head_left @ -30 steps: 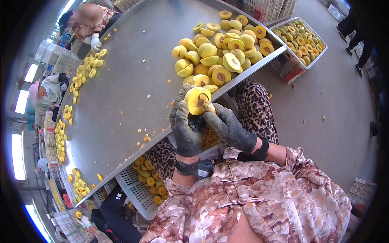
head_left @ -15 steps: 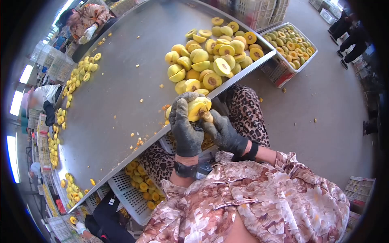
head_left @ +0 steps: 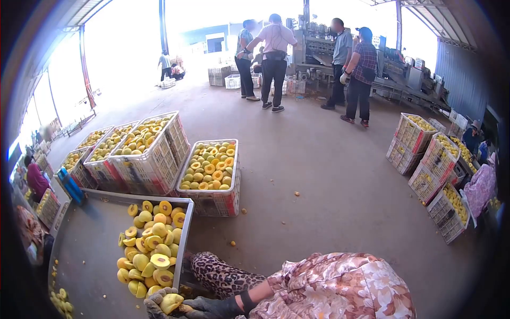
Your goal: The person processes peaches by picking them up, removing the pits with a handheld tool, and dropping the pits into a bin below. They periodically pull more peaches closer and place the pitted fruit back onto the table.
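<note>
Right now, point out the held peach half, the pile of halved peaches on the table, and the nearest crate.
peach half (head_left: 171,302), head view, its yellow surface.
pile of halved peaches (head_left: 151,250), head view, heap's middle.
crate (head_left: 210,203), head view, front wall.

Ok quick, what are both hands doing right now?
Left hand: fingers curled round a peach half.
Right hand: beside it, cut off by the frame edge; cannot be told.

Open shed with grey concrete floor (head_left: 329,175). Bright daylight at 11 o'clock. Metal table (head_left: 90,252) at 8 o'clock, white crates (head_left: 438,157) at 3 o'clock, machinery (head_left: 393,69) at 1 o'clock.
</note>
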Action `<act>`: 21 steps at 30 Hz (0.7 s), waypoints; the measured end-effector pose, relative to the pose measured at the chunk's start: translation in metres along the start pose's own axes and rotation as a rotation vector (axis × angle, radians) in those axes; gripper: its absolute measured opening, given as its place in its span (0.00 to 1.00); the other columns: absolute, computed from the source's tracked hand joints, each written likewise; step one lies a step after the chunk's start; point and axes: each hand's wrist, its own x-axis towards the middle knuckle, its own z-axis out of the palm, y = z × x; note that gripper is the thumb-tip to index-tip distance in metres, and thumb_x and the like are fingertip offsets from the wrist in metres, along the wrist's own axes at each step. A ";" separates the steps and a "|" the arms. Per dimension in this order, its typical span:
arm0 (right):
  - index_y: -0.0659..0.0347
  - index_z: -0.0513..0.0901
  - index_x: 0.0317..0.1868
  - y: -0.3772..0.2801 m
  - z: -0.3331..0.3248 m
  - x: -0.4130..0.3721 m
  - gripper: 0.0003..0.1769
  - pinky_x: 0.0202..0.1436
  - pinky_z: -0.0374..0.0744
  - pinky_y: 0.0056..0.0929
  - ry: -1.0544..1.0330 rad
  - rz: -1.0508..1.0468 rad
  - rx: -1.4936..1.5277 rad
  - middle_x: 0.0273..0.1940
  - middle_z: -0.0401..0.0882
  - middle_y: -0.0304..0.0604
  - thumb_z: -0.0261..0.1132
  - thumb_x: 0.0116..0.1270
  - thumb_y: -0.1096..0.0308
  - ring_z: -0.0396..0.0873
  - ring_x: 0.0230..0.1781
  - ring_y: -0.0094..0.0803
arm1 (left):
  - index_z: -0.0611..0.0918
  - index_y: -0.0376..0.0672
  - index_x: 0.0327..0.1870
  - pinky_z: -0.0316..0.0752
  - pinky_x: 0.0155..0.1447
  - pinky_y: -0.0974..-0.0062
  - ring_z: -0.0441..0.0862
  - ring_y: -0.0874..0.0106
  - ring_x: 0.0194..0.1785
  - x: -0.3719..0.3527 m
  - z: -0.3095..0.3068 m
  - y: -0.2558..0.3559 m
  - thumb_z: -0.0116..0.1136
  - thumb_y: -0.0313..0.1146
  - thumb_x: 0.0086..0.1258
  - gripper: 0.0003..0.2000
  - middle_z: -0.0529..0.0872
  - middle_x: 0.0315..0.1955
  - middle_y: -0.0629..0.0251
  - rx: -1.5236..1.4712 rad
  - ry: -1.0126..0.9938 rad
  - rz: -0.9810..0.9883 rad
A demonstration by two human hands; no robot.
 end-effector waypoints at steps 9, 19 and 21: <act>0.64 0.74 0.43 0.001 0.010 0.008 0.07 0.32 0.78 0.40 -0.201 -0.032 0.108 0.35 0.77 0.51 0.60 0.74 0.69 0.79 0.30 0.46 | 0.73 0.37 0.45 0.82 0.51 0.59 0.82 0.59 0.45 -0.001 -0.010 0.009 0.46 0.46 0.84 0.17 0.79 0.40 0.56 -0.114 -0.030 0.006; 0.63 0.79 0.65 0.007 0.014 0.002 0.24 0.66 0.77 0.35 -0.387 0.589 0.991 0.59 0.82 0.45 0.61 0.81 0.54 0.77 0.61 0.31 | 0.75 0.41 0.32 0.83 0.43 0.54 0.83 0.55 0.34 -0.016 -0.040 0.008 0.49 0.49 0.84 0.21 0.80 0.30 0.56 -0.680 -0.085 -0.206; 0.63 0.76 0.68 0.014 0.022 0.009 0.25 0.68 0.76 0.35 -0.443 0.392 0.865 0.61 0.80 0.49 0.60 0.81 0.54 0.78 0.63 0.36 | 0.77 0.40 0.32 0.84 0.41 0.55 0.83 0.56 0.34 -0.022 -0.058 0.004 0.50 0.48 0.84 0.21 0.82 0.30 0.55 -0.650 -0.079 -0.270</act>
